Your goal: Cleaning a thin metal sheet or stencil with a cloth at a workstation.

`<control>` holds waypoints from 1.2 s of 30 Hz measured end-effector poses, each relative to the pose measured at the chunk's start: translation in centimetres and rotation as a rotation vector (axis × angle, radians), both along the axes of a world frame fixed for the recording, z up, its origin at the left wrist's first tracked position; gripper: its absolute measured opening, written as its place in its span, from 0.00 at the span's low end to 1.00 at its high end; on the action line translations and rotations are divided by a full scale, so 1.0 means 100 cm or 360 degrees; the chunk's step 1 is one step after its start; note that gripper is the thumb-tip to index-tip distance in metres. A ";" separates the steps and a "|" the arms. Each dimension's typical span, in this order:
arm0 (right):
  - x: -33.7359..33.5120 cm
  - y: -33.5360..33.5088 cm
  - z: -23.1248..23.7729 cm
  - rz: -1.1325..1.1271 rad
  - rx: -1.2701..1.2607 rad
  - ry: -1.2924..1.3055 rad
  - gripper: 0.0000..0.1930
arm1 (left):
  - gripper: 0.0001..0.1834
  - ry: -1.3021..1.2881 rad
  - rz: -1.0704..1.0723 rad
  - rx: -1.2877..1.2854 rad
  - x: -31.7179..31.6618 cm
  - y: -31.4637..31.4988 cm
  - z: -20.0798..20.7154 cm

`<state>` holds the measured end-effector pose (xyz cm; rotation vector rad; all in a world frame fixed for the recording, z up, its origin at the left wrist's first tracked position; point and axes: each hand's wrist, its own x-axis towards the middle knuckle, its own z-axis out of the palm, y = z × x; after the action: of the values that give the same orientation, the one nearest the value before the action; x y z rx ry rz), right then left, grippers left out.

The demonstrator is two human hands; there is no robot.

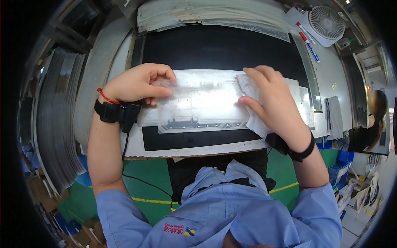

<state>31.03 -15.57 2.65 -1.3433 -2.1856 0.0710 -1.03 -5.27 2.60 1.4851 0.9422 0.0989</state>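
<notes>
- Clock directions taken from the clear plastic sheet, 12 away from the wearer.
- 6 o'clock, nearest: light blue shirt (248, 206), green floor (144, 167) with yellow lines on both sides of it.
- 7 o'clock: thin black cable (144, 180) ran from the left wrist down toward the shirt.
- 4 o'clock: black wristband (306, 153) on the right wrist; blue bins (341, 165) farther out.
- 9 o'clock: black strapped device (109, 112) and red braided bracelet (108, 97) on the left wrist.
- 6 o'clock: white table edge (198, 152), just past the shirt.
- Centre: clear plastic sheet (202, 107) lay over the black mat (223, 45), glare on its middle, fine lines and dots along its near edge. Layers under it hard to tell.
- 3 o'clock: right hand (275, 97) lay over a white cloth (257, 120) at the sheet's right part; thumb apart from the fingers, grip on the cloth could not be told.
- 10 o'clock: left hand (138, 84), thumb and curled fingers clamped on the sheet's left edge.
- 3 o'clock, outward: folded grey cloth (334, 118), then another person (376, 120).
- 9 o'clock, far out: upright stack of thin sheets (56, 115).
- 2 o'clock: red-capped marker (310, 48), white fan (326, 22) beyond.
- 12 o'clock, farthest: pile of translucent sheets (211, 16).
</notes>
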 end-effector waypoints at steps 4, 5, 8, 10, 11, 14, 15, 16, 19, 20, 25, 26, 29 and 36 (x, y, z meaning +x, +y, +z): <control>0.005 -0.010 -0.004 0.0026 -0.0324 0.0033 0.14 | 0.10 -0.0051 0.0133 0.0134 -0.003 0.007 -0.005; 0.003 -0.017 0.000 0.0092 -0.0361 0.0089 0.15 | 0.10 -0.0047 0.0140 0.0133 -0.007 0.010 -0.008; -0.004 -0.042 0.011 0.0223 -0.0246 0.0134 0.17 | 0.10 -0.0239 0.0297 0.0345 -0.010 0.014 -0.016; -0.010 -0.057 0.004 0.0270 -0.0206 0.0075 0.18 | 0.09 -0.0479 0.0616 0.0668 -0.006 0.015 -0.019; -0.011 -0.061 -0.003 0.0288 -0.0229 0.0040 0.18 | 0.09 -0.0556 0.0587 0.0715 -0.012 0.020 -0.022; -0.020 -0.068 -0.014 0.0251 -0.0299 -0.0078 0.18 | 0.08 -0.0678 0.0621 0.1156 -0.010 0.023 -0.026; -0.022 -0.069 -0.015 0.0201 -0.0342 -0.0164 0.18 | 0.09 -0.0582 0.0610 0.1093 -0.012 0.023 -0.022; -0.023 -0.071 -0.019 0.0201 -0.0343 -0.0162 0.18 | 0.09 -0.0581 0.0609 0.1092 -0.015 0.025 -0.024; -0.023 -0.073 -0.026 0.0255 -0.0370 -0.0150 0.24 | 0.12 -0.0471 0.0489 0.1081 -0.019 0.032 -0.032; -0.022 -0.072 -0.026 0.0297 -0.0392 -0.0143 0.21 | 0.14 -0.0497 0.0587 0.0944 -0.018 0.031 -0.033; -0.014 -0.053 -0.006 0.0271 -0.0395 -0.0084 0.17 | 0.18 -0.0721 0.0986 0.0494 -0.012 0.027 -0.027; -0.012 -0.045 0.001 0.0194 -0.0269 -0.0067 0.17 | 0.20 -0.0818 0.1108 0.0415 -0.014 0.029 -0.027; -0.008 -0.020 0.002 0.0056 -0.0126 -0.0094 0.17 | 0.23 -0.0751 0.1146 0.0295 -0.011 0.026 -0.027; -0.022 0.015 -0.020 -0.0011 -0.0215 -0.0437 0.13 | 0.18 -0.0240 0.0810 0.0223 -0.011 0.035 -0.034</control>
<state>28.86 -14.11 0.70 -1.5110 -2.4409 0.0332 -2.17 -1.81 -0.80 1.3120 1.1886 0.6492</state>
